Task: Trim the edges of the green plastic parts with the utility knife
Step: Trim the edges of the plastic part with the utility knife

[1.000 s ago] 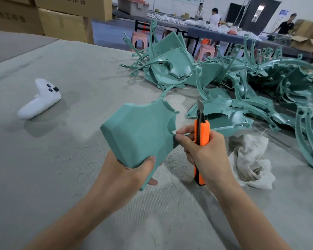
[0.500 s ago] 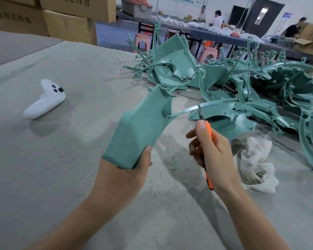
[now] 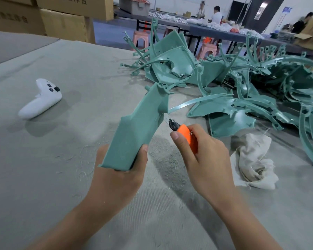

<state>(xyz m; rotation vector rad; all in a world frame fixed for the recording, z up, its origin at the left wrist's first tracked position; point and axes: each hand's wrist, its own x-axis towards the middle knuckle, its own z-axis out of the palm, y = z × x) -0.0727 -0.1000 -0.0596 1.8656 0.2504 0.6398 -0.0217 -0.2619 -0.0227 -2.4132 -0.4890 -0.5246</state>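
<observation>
The left hand (image 3: 119, 177) grips the bottom of a green part (image 3: 139, 127) and holds it up over the tabletop (image 3: 43, 177), tipped to the right. The right hand (image 3: 206, 159) is wrapped round an orange knife (image 3: 185, 134). The blade points up and left, and its tip meets the part's right edge. A big pile (image 3: 242, 83) of green parts lies behind. A rag (image 3: 253, 163) sits just right of the right hand. A white controller (image 3: 42, 100) lies far to the left.
</observation>
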